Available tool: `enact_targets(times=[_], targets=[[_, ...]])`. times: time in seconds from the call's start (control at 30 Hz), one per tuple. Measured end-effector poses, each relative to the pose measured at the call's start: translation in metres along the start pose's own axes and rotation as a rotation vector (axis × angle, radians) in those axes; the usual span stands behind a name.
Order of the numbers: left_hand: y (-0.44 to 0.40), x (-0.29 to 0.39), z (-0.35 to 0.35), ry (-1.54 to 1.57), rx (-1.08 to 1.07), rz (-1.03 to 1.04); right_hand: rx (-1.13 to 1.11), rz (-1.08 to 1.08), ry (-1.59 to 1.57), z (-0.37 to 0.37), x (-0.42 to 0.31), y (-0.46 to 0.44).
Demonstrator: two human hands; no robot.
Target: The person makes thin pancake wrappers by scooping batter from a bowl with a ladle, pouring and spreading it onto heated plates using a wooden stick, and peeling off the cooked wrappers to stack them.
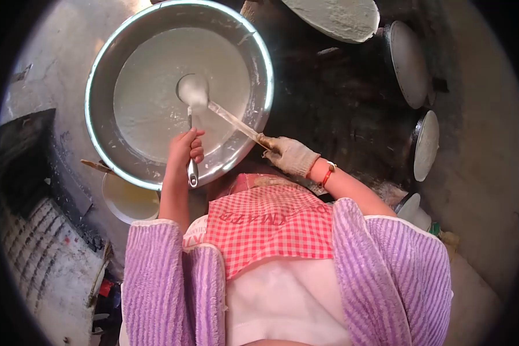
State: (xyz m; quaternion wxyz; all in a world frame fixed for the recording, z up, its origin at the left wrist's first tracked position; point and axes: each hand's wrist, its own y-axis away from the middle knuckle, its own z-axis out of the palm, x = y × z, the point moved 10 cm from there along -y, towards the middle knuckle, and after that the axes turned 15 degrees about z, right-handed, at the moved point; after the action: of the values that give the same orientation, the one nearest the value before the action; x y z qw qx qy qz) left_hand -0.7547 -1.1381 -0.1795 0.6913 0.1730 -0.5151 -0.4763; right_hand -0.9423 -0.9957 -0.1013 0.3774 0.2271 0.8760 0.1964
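Note:
A large metal basin (100,109) holds a pale, milky batter (150,86). My bare left hand (187,147) is wrapped round the handle of a ladle (193,89), whose bowl is over the batter and looks full of white liquid. My right hand (288,155), in a stained, light work glove, grips the near end of a flat, whitish stick (233,119). The stick's far end meets the ladle's bowl or lies just beside it; I cannot tell which. Both hands are closed, near the basin's front rim.
Several round pans with pale contents stand on the right, including one pan (409,64) and another (426,145). A white-filled pan (340,17) sits at the top. Left of my body are a bowl of yellowish liquid (130,199) and a ridged sheet (52,265).

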Motion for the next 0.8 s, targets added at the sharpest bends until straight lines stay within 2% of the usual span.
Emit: enact_targets(times=[0.03,0.07,0.2,0.23,0.33,0.4,0.43,0.47,0.53,0.57,0.6,0.67,0.73,0.8], targets=[[0.013,-0.002,0.017,0.123,-0.006,-0.022,-0.168,0.182,0.059,-0.024,-0.018,0.008],[0.028,-0.001,0.031,0.2,-0.007,0.003,-0.162,0.204,0.174,-0.032,-0.013,0.013],[0.093,0.019,0.098,0.406,-0.057,0.205,-0.015,0.024,0.256,-0.077,-0.02,0.057],[0.112,0.028,0.118,0.399,-0.068,0.272,0.025,-0.029,0.252,-0.088,-0.025,0.067],[0.177,0.065,0.181,0.42,-0.151,0.504,0.176,-0.303,-0.026,-0.144,-0.045,0.108],[0.224,0.098,0.221,0.405,-0.277,0.67,0.264,-0.611,-0.274,-0.187,-0.066,0.127],[0.248,0.115,0.237,0.381,-0.303,0.734,-0.044,-0.406,-0.571,-0.203,-0.076,0.134],[0.272,0.135,0.253,0.352,-0.337,0.798,-0.191,-0.283,-0.708,-0.218,-0.083,0.14],[0.306,0.167,0.272,0.257,-0.362,0.908,-0.344,-0.246,-0.874,-0.245,-0.099,0.147],[0.319,0.181,0.268,0.199,-0.345,0.946,-0.446,-0.382,-1.014,-0.249,-0.112,0.141],[0.323,0.189,0.267,0.137,-0.324,0.972,-0.499,-0.411,-1.081,-0.253,-0.115,0.139],[0.31,0.186,0.258,0.105,-0.346,0.868,-0.608,-0.424,-1.227,-0.248,-0.112,0.137],[0.29,0.157,0.247,0.205,-0.389,0.645,-0.752,-0.303,-1.268,-0.211,-0.096,0.112],[0.277,0.127,0.237,0.605,-0.548,0.366,-0.841,-0.126,-1.258,-0.167,-0.071,0.088]])
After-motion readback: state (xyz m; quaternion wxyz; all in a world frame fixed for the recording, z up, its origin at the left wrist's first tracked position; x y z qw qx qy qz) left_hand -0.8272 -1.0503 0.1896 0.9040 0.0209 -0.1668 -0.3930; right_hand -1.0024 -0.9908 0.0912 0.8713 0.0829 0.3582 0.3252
